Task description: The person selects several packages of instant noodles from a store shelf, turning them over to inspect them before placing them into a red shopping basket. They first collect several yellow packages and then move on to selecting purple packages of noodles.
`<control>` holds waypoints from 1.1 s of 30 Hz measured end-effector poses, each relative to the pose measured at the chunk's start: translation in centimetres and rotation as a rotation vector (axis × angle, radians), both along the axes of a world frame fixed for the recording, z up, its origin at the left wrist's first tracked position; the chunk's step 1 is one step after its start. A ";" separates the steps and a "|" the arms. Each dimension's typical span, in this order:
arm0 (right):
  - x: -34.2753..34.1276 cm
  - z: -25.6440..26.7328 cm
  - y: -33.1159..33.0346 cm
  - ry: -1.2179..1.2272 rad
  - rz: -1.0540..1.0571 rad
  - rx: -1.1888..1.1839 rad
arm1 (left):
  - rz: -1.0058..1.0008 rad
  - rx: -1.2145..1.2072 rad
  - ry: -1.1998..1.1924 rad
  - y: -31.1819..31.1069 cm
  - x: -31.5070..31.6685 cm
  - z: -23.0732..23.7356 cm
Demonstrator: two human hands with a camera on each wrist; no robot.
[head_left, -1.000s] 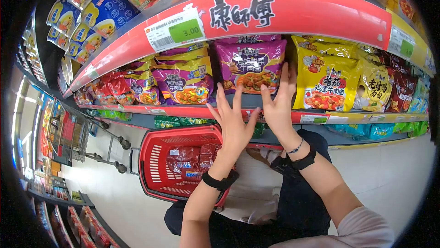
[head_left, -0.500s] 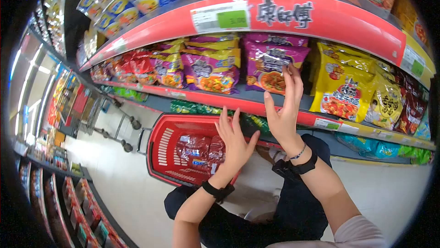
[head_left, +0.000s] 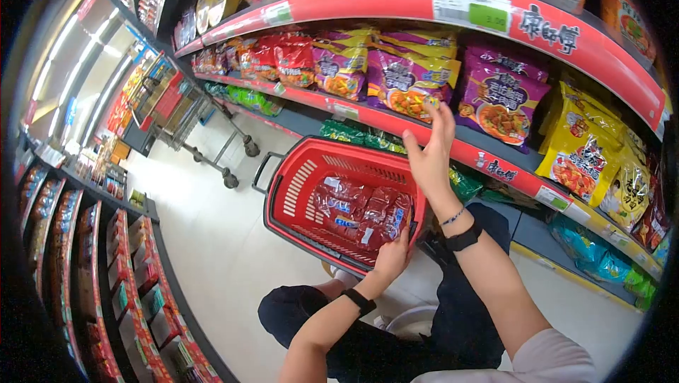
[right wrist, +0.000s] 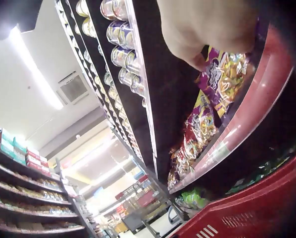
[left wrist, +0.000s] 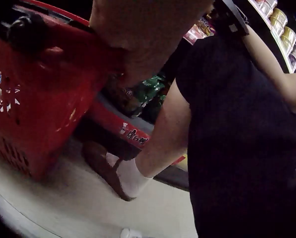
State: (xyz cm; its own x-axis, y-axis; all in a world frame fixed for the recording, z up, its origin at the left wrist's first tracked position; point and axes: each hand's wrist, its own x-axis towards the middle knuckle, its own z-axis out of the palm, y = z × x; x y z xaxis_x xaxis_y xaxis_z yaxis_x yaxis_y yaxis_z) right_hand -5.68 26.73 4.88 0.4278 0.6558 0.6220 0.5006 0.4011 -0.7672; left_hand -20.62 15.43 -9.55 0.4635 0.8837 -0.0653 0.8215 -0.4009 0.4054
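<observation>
In the head view, my left hand (head_left: pixel 393 256) grips the near right edge of a red shopping basket (head_left: pixel 297 233). Dark red, clear-wrapped packs (head_left: pixel 353 202) lie inside the basket. The left wrist view has the hand (left wrist: pixel 143 34) at the basket's upper edge, its fingertips hidden. Raised in front of the shelf edge, my right hand (head_left: pixel 433 164) holds nothing, with its fingers loosely bent. Its fingertips overlap a purple and yellow noodle pack (head_left: pixel 407 82) in the head view. A purple noodle pack (head_left: pixel 501 107) stands just to the right of that hand.
Yellow noodle packs (head_left: pixel 583 160) stand farther right, red packs (head_left: pixel 293 61) farther left. Green packs (head_left: pixel 353 133) fill part of the lower shelf. A shopping cart (head_left: pixel 180 111) stands in the aisle at left. My bent knees (head_left: pixel 470 263) are close beside the basket.
My left hand has come down from the shelf front to the basket's edge. The right hand has drawn away from the purple pack. The head view has turned left.
</observation>
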 end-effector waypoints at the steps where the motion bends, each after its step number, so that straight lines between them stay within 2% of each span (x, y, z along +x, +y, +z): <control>1: 0.1 -0.2 0.7 0.033 -0.016 0.026 | -0.034 0.039 -0.061 0.2 -0.3 -0.5; 4: 0.5 -0.6 2.4 0.055 -0.128 0.049 | -0.071 0.085 -0.116 0.5 -1.2 -0.8; 6: 0.9 -0.7 3.4 0.165 -0.063 0.065 | -0.059 -0.043 -0.008 1.0 -1.2 0.0; 7: 1.0 -0.5 3.8 0.197 -0.056 0.064 | -0.055 -0.054 -0.029 1.0 -1.3 0.7; 12: 1.2 -0.5 4.9 0.098 -0.193 0.026 | -0.082 -0.038 -0.062 1.3 -2.1 0.1; 14: 0.9 -0.7 5.1 0.121 -0.258 -0.021 | -0.059 -0.079 -0.064 1.2 -1.8 1.3; 15: 0.8 -0.9 5.3 0.096 -0.288 0.000 | -0.067 -0.203 0.026 1.6 -1.7 1.9; 20: 1.2 -0.8 6.5 0.050 -0.433 0.079 | -0.163 -0.282 0.096 5.2 -1.8 8.2; 22: 1.3 0.0 5.9 0.141 -0.286 -0.025 | -0.179 -0.154 -0.141 7.5 -2.2 10.1; 24: 0.7 0.5 5.4 0.121 -0.276 -0.001 | -0.149 -0.124 -0.521 9.9 -2.7 10.7; 25: 0.5 0.5 5.5 0.231 -0.145 0.050 | -0.028 -0.300 -0.623 10.4 -2.8 12.5; 26: 0.4 0.5 5.5 0.339 -0.014 0.100 | -0.028 -0.338 -0.832 11.5 -3.2 11.7; 28: 0.4 0.7 5.3 0.403 0.054 0.095 | 0.083 -0.441 -1.056 12.5 -4.2 11.6; 30: 0.4 0.6 5.4 0.301 -0.025 0.228 | 0.152 -0.489 -1.151 13.4 -5.3 11.0; 32: 0.3 0.6 4.3 0.327 0.014 0.226 | 0.367 -0.487 -1.213 13.5 -6.2 11.4; 33: 0.4 0.6 4.1 0.323 0.010 0.285 | 0.376 -0.491 -1.221 13.7 -6.5 12.4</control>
